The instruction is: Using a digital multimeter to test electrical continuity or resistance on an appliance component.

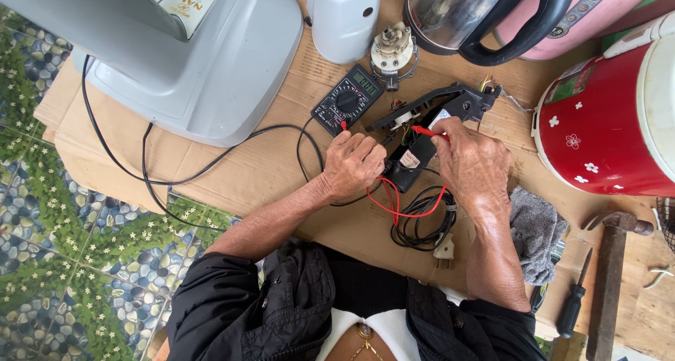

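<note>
L hand [354,163] is closed in a loose fist, thumb and fingers pinched on what looks like the black probe; the tip is hidden under the fingers, so can't tell exactly where it touches. R hand [472,165] is curled, fingertips gripping the red probe [424,130], its tip pressed onto the black part [415,153] lying on the cardboard [260,168] between both hands. A longer black handle piece [439,101] sits just beyond, touching or overlapping the part.

Meter [347,99] lies just past the L hand, dial turned, display lit but too small to read. Red lead [401,205] loops back toward the person, over a coiled black cord w/ plug [425,227].

Progress, as a judgement: handle assy already off the kettle [485,16] and opened, meter hooked up, both probes on, so mid-check. Still apart: nothing refitted, screwdriver [573,298] and hammer [612,276] lie unused at far R near a grey rag [536,234].

Around: fan base [204,59] w/ its black cable at L, white housing [343,16] and a small motor piece [392,52] at top, red cooker [605,122] at R.
</note>
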